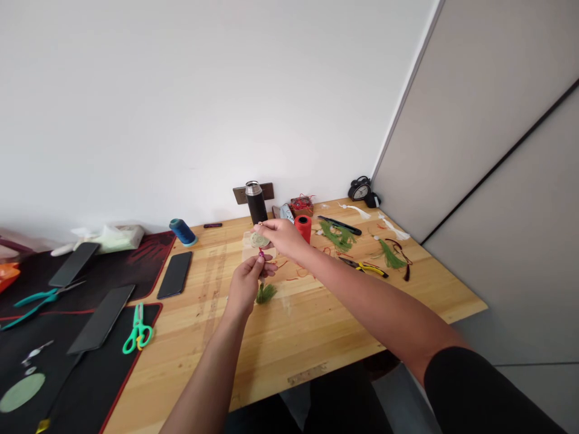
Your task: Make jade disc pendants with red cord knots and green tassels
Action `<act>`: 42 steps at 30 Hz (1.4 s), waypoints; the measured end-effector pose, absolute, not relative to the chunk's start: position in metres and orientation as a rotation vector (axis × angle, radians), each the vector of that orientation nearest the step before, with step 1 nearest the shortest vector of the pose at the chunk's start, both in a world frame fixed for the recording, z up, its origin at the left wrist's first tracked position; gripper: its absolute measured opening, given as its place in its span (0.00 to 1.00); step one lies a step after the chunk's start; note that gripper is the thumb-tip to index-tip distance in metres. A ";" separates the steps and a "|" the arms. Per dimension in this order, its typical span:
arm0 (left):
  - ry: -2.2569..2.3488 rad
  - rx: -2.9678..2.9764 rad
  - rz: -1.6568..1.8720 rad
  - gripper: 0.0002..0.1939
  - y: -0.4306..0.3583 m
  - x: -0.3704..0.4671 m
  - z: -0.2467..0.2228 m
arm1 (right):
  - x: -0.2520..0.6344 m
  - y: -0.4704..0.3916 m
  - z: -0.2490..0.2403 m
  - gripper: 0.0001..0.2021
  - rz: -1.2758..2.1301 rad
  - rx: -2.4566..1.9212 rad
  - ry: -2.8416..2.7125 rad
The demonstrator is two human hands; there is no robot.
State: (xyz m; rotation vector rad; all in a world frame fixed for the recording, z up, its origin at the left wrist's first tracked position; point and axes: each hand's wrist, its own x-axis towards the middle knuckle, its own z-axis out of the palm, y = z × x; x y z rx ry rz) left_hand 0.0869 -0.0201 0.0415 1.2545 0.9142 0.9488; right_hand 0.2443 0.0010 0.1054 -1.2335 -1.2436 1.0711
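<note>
Nearest, in front of and far to the left of the red spool [304,230], one loose green disc [22,392] lies on two red-edged black mats [106,371] with one pair of green scissors [137,335], one pair of teal pliers [43,299] and two of the three dark phones [102,319]; the third is on the bare wooden counter [266,355], left of the spool. Closer to the spool, on its left front, one green tassel [265,293] shows just below the left hand [248,280], whose thumb and fingers are clamped on the purple bead of one pale pendant [260,240]. The pendant's disc sits above the left hand and under the fingertips of the right hand [281,237], which pinch its top, just left of the spool. Right of the spool are one pair of yellow-handled pliers [364,267], two green tassel bunches [337,236], one dark red tassel [406,273], one utility knife [341,225] and two white tassels [394,228]. Behind it stand one black flask [257,207], leftward, and one alarm clock [360,190], rightward.
</note>
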 end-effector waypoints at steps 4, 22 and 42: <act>0.922 1.256 0.956 0.25 -0.023 0.087 0.042 | 0.245 0.000 0.105 0.18 1.135 -1.188 -1.186; 0.914 1.118 0.963 0.24 -0.023 0.090 0.035 | 0.242 0.004 0.094 0.11 1.187 -1.167 -1.131; 0.873 1.143 0.942 0.23 -0.028 0.079 0.035 | 0.242 -0.006 0.117 0.14 1.412 -0.987 -1.061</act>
